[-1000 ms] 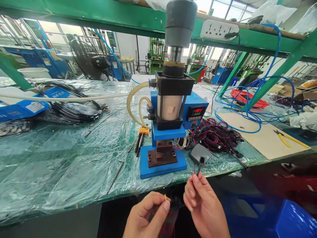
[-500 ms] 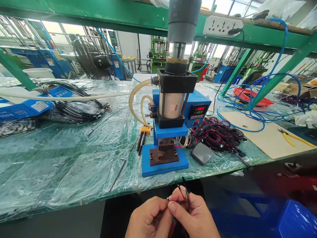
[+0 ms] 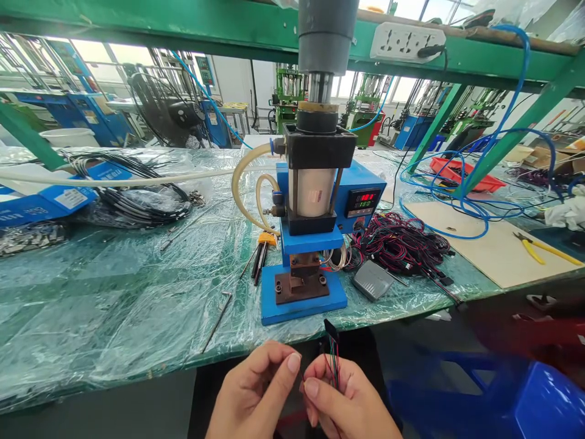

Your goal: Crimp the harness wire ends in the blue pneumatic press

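Below the front edge of the table, my right hand [image 3: 350, 399] is closed around a bundle of thin red, green and black wires [image 3: 334, 360]. A black connector [image 3: 331, 330] tops the bundle, sticking up above the fingers. My left hand [image 3: 256, 393] is just to the left, slightly apart from the right. Its thumb and forefinger are pressed together; whether anything small is between them is hidden. Beyond both hands, the blue press [image 3: 269, 312] stands on the table with its brown metal die block [image 3: 301, 291] facing me.
A hex key [image 3: 217, 323] and yellow-holder tools [image 3: 262, 259] lie left of the press. To its right are a grey pedal-like box [image 3: 372, 280], a wire heap [image 3: 402, 244] and yellow-handled cutters [image 3: 532, 250] on a board. A blue stool [image 3: 543, 396] stands at lower right.
My left hand has moved left, away from the right hand, which it was touching. The wires in my right hand have shifted, and the black connector now shows broadside above the fingers.
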Available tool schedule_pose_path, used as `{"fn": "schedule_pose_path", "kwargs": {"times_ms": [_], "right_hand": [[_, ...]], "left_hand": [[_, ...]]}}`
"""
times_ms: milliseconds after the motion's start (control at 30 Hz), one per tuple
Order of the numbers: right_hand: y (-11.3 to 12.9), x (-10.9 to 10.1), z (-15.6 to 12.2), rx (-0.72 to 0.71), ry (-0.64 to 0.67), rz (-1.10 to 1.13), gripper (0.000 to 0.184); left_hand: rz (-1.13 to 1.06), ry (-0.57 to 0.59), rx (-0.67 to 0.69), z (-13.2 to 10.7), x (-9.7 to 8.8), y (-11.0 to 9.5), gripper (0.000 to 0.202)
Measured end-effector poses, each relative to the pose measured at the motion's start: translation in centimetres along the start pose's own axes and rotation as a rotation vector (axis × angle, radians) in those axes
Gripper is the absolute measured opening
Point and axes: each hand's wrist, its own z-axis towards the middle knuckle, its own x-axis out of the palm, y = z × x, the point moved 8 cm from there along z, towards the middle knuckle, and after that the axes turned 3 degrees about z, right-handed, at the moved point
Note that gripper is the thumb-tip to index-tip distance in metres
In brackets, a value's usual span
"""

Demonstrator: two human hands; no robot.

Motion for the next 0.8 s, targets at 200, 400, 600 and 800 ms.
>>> {"fn": "schedule_pose_path", "kwargs": {"times_ms": [200, 400, 600, 800], "right_hand": [[-0.2, 0.0, 0.2, 0.008, 0.0, 0.067, 0.058], [0.1, 0.3, 0.5, 0.017, 0.005, 0.036, 0.063], [-0.1, 0.0, 0.5, 0.03, -0.016, -0.003, 0.064], [-0.4, -1.0, 0.9, 0.009, -0.078, 0.012, 0.066]], "left_hand": [[-0.019, -0.077, -0.01, 0.5, -1.3, 0.6, 0.037], [-0.053, -0.055, -0.053, 0.6, -0.9, 1.4, 0.038], [-0.027, -0.132, -0.046, 0.7, -1.7, 1.6, 0.041], [0.012, -0.156, -0.049, 1.0, -2.0, 2.1, 0.043]]}}
